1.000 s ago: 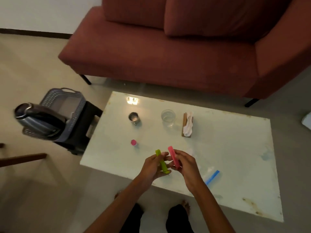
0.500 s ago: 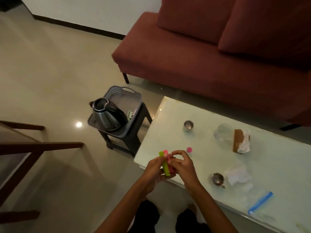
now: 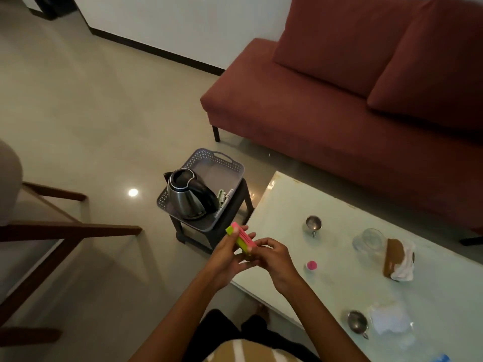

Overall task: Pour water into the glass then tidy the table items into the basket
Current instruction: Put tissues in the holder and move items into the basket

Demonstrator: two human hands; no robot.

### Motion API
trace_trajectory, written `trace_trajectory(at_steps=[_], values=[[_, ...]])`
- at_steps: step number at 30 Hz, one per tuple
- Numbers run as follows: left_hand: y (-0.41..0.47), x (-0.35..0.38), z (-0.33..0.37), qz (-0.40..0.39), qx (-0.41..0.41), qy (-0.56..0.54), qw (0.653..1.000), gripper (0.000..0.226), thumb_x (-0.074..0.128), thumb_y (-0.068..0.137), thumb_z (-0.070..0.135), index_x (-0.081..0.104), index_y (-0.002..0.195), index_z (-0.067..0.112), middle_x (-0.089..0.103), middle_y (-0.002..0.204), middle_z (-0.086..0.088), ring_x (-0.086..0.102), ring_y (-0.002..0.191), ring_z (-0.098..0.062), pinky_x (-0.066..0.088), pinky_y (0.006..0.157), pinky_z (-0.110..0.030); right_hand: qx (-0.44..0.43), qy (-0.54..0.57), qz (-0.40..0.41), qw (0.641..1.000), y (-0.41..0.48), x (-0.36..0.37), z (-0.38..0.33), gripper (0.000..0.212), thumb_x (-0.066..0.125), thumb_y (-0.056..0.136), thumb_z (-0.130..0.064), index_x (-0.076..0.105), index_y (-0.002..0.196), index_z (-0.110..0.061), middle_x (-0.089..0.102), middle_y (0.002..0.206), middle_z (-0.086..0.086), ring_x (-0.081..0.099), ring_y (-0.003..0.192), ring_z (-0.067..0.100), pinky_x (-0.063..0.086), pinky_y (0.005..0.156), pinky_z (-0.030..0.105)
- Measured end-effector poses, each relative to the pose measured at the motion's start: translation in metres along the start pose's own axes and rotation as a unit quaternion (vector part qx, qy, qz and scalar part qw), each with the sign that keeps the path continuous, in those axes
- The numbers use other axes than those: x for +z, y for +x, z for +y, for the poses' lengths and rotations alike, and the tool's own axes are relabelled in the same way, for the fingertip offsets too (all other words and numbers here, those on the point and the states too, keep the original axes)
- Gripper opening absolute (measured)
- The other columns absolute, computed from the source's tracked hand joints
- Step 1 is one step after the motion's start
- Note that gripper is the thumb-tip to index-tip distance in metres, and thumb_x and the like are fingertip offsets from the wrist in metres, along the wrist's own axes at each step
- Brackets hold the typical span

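Basket (image 3: 230, 167): set on a dark stool (image 3: 235, 207) just beside the table (image 3: 339, 205); a steel kettle (image 3: 187, 197) is contained in it, with small pale items (image 3: 224, 198) beside it, too small to be identified.
Glass (image 3: 368, 242): stood upright on the table; its contents cannot be told.
Left hand (image 3: 227, 254): a pink stick (image 3: 244, 235) and a green stick (image 3: 230, 230) are grasped together, near the basket.
Right hand (image 3: 274, 259): the sticks' near end is pinched.
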State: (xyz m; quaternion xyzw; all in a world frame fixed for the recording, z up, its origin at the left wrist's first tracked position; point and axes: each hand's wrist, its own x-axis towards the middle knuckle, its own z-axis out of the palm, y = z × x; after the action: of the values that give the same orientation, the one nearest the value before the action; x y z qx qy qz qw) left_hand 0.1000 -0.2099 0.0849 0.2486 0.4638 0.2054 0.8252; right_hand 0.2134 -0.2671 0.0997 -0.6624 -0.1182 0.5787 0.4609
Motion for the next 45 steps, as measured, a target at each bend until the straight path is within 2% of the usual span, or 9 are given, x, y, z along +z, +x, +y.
trace_trajectory(at_steps=[6, 9, 13, 20, 25, 29, 32, 38, 45], values=[[0.019, 0.005, 0.031, 0.019, 0.039, -0.033, 0.999, 0.036, 0.040, 0.095, 0.041, 0.056, 0.118, 0.018, 0.063, 0.124, -0.007, 0.060, 0.112, -0.030, 0.049, 0.093, -0.051, -0.037, 0.007, 0.031, 0.999, 0.028, 0.015, -0.030, 0.017, 0.069, 0.080, -0.010, 0.065, 0.095, -0.003, 0.069, 0.083, 0.009, 0.068, 0.076, 0.020, 0.055, 0.062, 0.020], [0.034, 0.000, 0.048, 0.024, 0.061, -0.041, 0.997, 0.039, 0.039, 0.094, 0.042, 0.055, 0.119, 0.016, 0.064, 0.124, -0.004, 0.061, 0.111, -0.027, 0.049, 0.090, -0.042, -0.085, -0.008, 0.002, 0.996, 0.046, 0.027, -0.041, 0.018, 0.071, 0.080, -0.014, 0.065, 0.097, -0.012, 0.070, 0.094, 0.010, 0.068, 0.090, 0.025, 0.057, 0.075, 0.025], [0.061, -0.013, 0.074, 0.023, 0.076, -0.050, 0.996, 0.043, 0.037, 0.097, 0.035, 0.049, 0.129, 0.007, 0.063, 0.125, -0.010, 0.062, 0.109, -0.023, 0.053, 0.084, -0.031, -0.092, 0.014, 0.028, 0.995, 0.074, 0.051, -0.057, 0.012, 0.070, 0.079, -0.008, 0.069, 0.090, -0.014, 0.070, 0.090, 0.005, 0.068, 0.091, 0.026, 0.058, 0.080, 0.031], [0.119, -0.049, 0.138, 0.027, 0.027, -0.022, 0.999, 0.035, 0.046, 0.096, 0.016, 0.048, 0.130, 0.006, 0.066, 0.107, -0.006, 0.064, 0.096, -0.016, 0.052, 0.077, -0.026, -0.007, 0.099, 0.090, 0.991, 0.141, 0.076, -0.094, 0.012, 0.060, 0.084, 0.006, 0.064, 0.091, -0.003, 0.067, 0.076, 0.015, 0.067, 0.058, 0.022, 0.060, 0.056, 0.030], [0.156, -0.086, 0.191, 0.117, 0.056, 0.054, 0.990, 0.021, 0.042, 0.098, 0.015, 0.055, 0.115, 0.014, 0.062, 0.116, -0.005, 0.061, 0.103, -0.019, 0.048, 0.075, -0.023, -0.030, -0.109, 0.160, 0.981, 0.248, 0.076, -0.114, 0.015, 0.057, 0.084, 0.008, 0.063, 0.093, -0.002, 0.065, 0.083, 0.017, 0.062, 0.045, 0.015, 0.054, 0.045, 0.019], [0.182, -0.092, 0.206, 0.118, 0.039, 0.069, 0.990, 0.019, 0.042, 0.098, 0.013, 0.059, 0.096, 0.019, 0.065, 0.107, -0.002, 0.061, 0.098, -0.019, 0.048, 0.077, -0.024, -0.054, -0.369, 0.108, 0.922, 0.341, 0.087, -0.104, 0.025, 0.053, 0.078, 0.005, 0.071, 0.090, -0.007, 0.069, 0.094, 0.024, 0.066, 0.080, 0.036, 0.054, 0.070, 0.036], [0.197, -0.091, 0.213, 0.103, 0.029, 0.056, 0.993, 0.020, 0.041, 0.098, 0.012, 0.060, 0.096, 0.017, 0.068, 0.101, -0.002, 0.064, 0.095, -0.017, 0.050, 0.081, -0.027, -0.050, -0.516, 0.021, 0.855, 0.384, 0.101, -0.094, 0.027, 0.053, 0.080, -0.004, 0.072, 0.098, -0.008, 0.068, 0.107, 0.020, 0.062, 0.102, 0.034, 0.049, 0.085, 0.034], [0.223, -0.091, 0.220, 0.067, 0.016, 0.075, 0.995, 0.020, 0.042, 0.097, 0.015, 0.060, 0.105, 0.015, 0.071, 0.099, 0.001, 0.068, 0.091, -0.011, 0.051, 0.079, -0.026, -0.033, -0.618, -0.049, 0.784, 0.425, 0.120, -0.079, 0.029, 0.051, 0.085, -0.008, 0.068, 0.108, -0.011, 0.063, 0.119, 0.019, 0.058, 0.112, 0.031, 0.045, 0.091, 0.032], [0.235, -0.101, 0.220, 0.069, -0.004, 0.079, 0.994, 0.020, 0.043, 0.097, 0.016, 0.061, 0.106, 0.015, 0.072, 0.100, 0.001, 0.068, 0.095, -0.013, 0.051, 0.079, -0.027, 0.033, -0.604, -0.020, 0.796, 0.446, 0.125, -0.063, 0.030, 0.047, 0.085, -0.008, 0.066, 0.106, -0.003, 0.061, 0.119, 0.021, 0.059, 0.106, 0.033, 0.043, 0.082, 0.030]])
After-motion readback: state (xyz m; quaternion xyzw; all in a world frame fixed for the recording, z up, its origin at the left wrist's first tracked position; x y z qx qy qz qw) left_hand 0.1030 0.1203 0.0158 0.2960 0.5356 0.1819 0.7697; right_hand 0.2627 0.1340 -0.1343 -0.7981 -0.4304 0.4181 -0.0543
